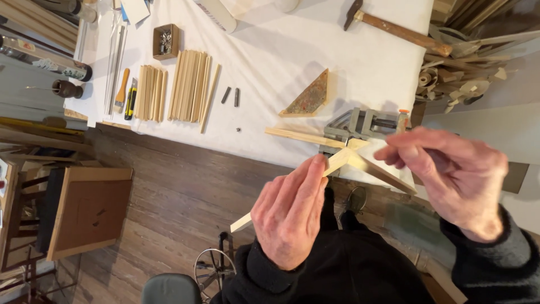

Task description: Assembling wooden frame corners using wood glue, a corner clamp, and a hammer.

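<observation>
My left hand [289,217] is curled around a wood strip [292,191], thumb on top. My right hand [450,169] floats beside the clamp [360,125], fingertips pinched together; I can't tell if they hold anything.

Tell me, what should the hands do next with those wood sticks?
Probably nudge the slanted wood strip under the left hand tighter into the corner clamp, since its end meets another strip there while the right hand hovers close.
</observation>
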